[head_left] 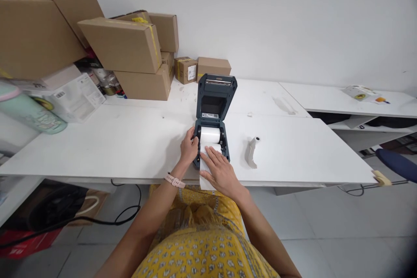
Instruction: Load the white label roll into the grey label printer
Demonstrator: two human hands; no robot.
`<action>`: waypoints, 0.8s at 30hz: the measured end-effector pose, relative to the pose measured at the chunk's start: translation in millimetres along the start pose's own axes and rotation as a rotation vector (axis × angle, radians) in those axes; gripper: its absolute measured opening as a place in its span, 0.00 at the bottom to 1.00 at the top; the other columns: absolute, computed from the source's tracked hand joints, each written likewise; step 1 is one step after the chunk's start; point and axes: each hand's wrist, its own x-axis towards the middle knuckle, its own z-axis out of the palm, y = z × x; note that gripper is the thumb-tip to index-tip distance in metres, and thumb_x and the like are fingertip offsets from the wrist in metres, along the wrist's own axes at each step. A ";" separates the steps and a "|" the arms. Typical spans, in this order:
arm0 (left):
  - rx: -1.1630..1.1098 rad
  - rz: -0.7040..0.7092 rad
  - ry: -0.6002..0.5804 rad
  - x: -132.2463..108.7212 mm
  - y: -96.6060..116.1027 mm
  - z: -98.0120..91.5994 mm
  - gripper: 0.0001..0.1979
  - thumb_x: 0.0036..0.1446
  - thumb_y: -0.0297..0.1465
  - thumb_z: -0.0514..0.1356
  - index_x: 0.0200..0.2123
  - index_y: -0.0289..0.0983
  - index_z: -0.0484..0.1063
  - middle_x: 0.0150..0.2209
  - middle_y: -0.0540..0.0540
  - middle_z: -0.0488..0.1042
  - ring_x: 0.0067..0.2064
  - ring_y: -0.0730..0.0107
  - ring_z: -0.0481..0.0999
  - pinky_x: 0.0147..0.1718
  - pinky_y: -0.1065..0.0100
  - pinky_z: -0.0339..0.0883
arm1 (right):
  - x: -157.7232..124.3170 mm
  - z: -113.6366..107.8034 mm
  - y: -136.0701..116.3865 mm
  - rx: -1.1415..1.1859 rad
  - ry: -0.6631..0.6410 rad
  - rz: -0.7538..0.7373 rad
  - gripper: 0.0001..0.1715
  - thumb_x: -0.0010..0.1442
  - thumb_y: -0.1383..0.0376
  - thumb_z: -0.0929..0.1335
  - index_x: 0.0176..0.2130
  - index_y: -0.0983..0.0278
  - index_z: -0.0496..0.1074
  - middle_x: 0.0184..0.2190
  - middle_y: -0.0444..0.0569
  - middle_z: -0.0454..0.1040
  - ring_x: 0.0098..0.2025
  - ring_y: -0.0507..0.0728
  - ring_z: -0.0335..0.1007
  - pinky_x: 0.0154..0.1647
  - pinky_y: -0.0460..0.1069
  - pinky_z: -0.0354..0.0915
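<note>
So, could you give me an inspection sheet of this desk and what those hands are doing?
Surface: white table, scuffs towards the back.
Things in hand: printer with its lid up, white roll inside, paper drawn out over the front edge.
Clutter: boxes stacked at back left; bottle at far left; grey strip right of the printer.
Hands: left hand against the printer's left side, grip unclear; right hand flat on the paper.
Cables: black cable under the table.
Surroundings: white wall, second table, blue chair at right.
</note>
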 end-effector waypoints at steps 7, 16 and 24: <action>-0.071 0.014 0.007 0.6 -8.1 2.5 0.25 0.63 0.27 0.53 0.63 0.36 0.65 0.63 0.39 0.72 0.64 0.61 0.71 0.65 0.57 0.62 | -0.5 0.9 0.7 -0.002 0.022 -0.009 0.36 0.70 0.49 0.60 0.70 0.61 0.58 0.73 0.59 0.51 0.74 0.68 0.47 0.69 0.66 0.59; -0.206 0.049 0.021 3.6 -17.0 6.7 0.23 0.63 0.33 0.57 0.60 0.36 0.67 0.62 0.37 0.72 0.64 0.57 0.70 0.65 0.55 0.61 | -1.6 -1.7 0.2 -0.041 0.051 -0.022 0.35 0.69 0.50 0.63 0.68 0.64 0.61 0.72 0.60 0.54 0.73 0.67 0.51 0.68 0.63 0.60; -0.379 -0.158 -0.094 -45.5 3.1 -1.8 0.36 0.59 0.39 0.63 0.69 0.44 0.57 0.72 0.44 0.56 0.73 0.56 0.55 0.69 0.58 0.53 | -1.7 -8.0 -1.1 0.062 0.012 -0.015 0.39 0.66 0.49 0.67 0.69 0.63 0.60 0.72 0.61 0.52 0.74 0.68 0.48 0.70 0.66 0.57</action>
